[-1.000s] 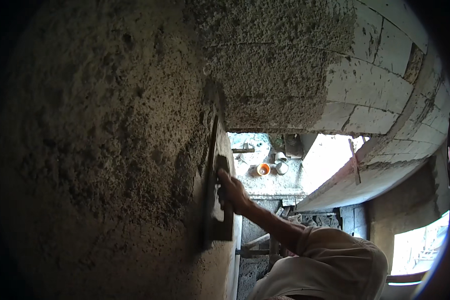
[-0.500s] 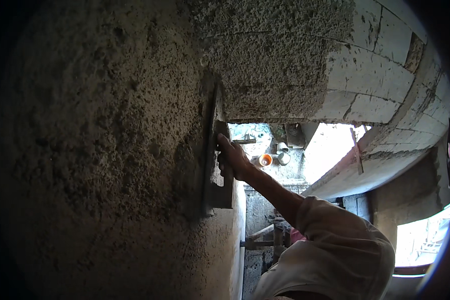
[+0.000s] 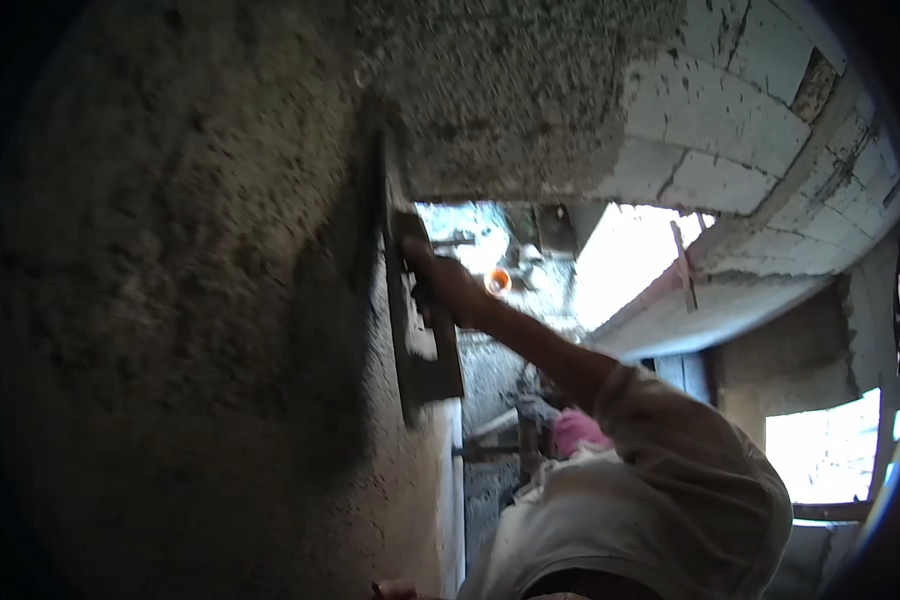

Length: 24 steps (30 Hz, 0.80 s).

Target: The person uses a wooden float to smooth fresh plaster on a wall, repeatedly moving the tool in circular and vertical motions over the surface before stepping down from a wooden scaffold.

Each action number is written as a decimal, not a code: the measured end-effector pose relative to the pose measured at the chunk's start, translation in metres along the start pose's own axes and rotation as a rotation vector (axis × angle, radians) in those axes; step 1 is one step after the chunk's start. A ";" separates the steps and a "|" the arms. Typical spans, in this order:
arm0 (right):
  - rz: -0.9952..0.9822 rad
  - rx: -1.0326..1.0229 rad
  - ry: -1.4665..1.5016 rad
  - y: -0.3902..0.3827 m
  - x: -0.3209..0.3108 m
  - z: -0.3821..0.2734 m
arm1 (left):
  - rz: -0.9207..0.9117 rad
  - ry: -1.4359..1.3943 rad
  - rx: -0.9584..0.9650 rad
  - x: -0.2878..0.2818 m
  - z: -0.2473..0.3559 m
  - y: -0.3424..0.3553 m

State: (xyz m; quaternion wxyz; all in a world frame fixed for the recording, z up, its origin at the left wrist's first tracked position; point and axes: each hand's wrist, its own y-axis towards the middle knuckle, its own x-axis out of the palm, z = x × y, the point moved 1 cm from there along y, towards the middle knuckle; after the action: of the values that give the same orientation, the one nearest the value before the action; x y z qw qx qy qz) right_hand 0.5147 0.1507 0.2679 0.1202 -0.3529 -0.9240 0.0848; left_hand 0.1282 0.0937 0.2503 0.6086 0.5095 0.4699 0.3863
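The right hand (image 3: 444,284) was clamped on the trowel (image 3: 436,380), close beside the rough grey wall (image 3: 170,290) — the trowel's edge, if tilted by uneven pressure, could have gouged that surface. The left hand (image 3: 398,589) barely showed, its grip impossible to tell.

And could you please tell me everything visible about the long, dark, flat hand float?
The long, dark, flat hand float stands near edge-on, lengthwise up the picture, beside the rough grey wall. The bare right hand grips its raised handle's upper part; below the fingers an opening shows. Blur hides its material and whether its face touches the wall.
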 end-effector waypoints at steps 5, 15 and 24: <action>-0.031 0.087 0.155 0.019 -0.009 -0.019 | -0.005 0.035 -0.032 -0.018 -0.006 -0.010; -0.082 0.084 0.134 0.014 -0.016 -0.024 | -0.043 0.025 -0.037 -0.025 -0.004 -0.007; -0.113 0.081 0.181 0.016 -0.020 -0.035 | -0.225 0.014 -0.191 -0.034 0.014 0.006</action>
State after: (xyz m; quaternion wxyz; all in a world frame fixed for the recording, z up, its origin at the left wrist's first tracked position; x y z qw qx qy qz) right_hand 0.5496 0.1518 0.2946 0.2218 -0.3014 -0.9236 0.0831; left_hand 0.1333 0.0591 0.2632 0.6903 0.3907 0.4893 0.3625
